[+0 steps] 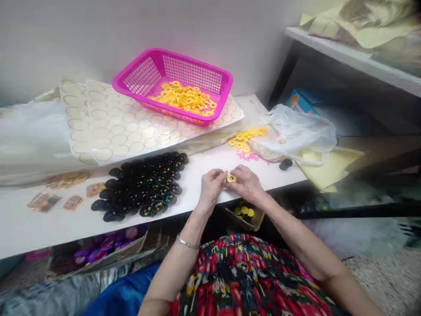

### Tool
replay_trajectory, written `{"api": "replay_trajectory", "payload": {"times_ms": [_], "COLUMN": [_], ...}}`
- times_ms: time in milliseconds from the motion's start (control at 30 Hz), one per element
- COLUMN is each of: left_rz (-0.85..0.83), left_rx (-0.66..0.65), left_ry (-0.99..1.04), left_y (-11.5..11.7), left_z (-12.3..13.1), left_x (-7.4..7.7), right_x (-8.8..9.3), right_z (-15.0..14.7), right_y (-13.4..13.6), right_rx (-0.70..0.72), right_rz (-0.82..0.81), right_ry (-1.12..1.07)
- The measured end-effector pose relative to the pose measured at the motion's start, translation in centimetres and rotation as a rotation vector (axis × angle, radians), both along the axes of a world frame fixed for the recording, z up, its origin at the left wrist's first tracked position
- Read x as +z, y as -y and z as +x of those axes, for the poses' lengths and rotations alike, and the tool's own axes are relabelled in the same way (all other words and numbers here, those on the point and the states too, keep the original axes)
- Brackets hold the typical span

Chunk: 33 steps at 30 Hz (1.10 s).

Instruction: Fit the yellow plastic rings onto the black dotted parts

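A small yellow ring-shaped plastic piece point(231, 178) is pinched in the fingers of my right hand point(247, 182), just over the front edge of the white table. Close against its left side is my left hand point(212, 185), thumb and fingertips pressed together; whatever they hold is too small to make out. Behind my hands lies a small heap of yellow rings point(246, 139), with tiny pink pieces point(247, 155) scattered in front of it. To the left, many round black caps point(141, 184) with coloured bits in them stand packed together.
A pink basket point(171, 55) of yellow rings rests on a sheet of round stickers point(112, 131). Small clear packets point(73, 202) lie at left. A plastic bag point(296, 131) and a black cap point(285, 164) are at right. Below the edge sits a box point(255, 224) with yellow discs.
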<state>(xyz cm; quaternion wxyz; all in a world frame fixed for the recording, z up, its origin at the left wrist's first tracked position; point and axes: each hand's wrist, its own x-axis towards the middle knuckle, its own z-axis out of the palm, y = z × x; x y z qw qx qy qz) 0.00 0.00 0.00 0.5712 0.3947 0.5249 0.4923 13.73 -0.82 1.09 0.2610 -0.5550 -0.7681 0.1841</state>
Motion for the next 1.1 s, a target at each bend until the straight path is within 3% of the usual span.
{"api": "replay_trajectory", "payload": {"times_ms": [267,500,700,833,1100], "left_rz": [-0.020,-0.015,-0.007,-0.020,-0.074], "left_rx": [0.044,-0.023,-0.014,0.059,0.111], "left_ry": [0.042,0.012,-0.075,-0.102,-0.026], "left_y": [0.1,0.2,0.7,1.0,-0.3], "left_z": [1.1,1.2,1.8,2.3,2.0], "left_x": [-0.1,-0.5,-1.0,-1.4,-1.9], "right_x": [-1.3,-2.1,-1.7,-1.8,-1.6], "right_z": [-0.3,-1.2,-2.2,-2.4,-2.5], "right_y": [0.1,0.6,0.7,0.7,-0.3], "right_rx": [-0.066,-0.212,-0.354,-0.416,-0.532], "right_rz": [-0.128,-0.524,-0.561,-0.672,-0.747], "right_ry": [-0.497,-1.043,-1.154,-1.229,-1.256]}}
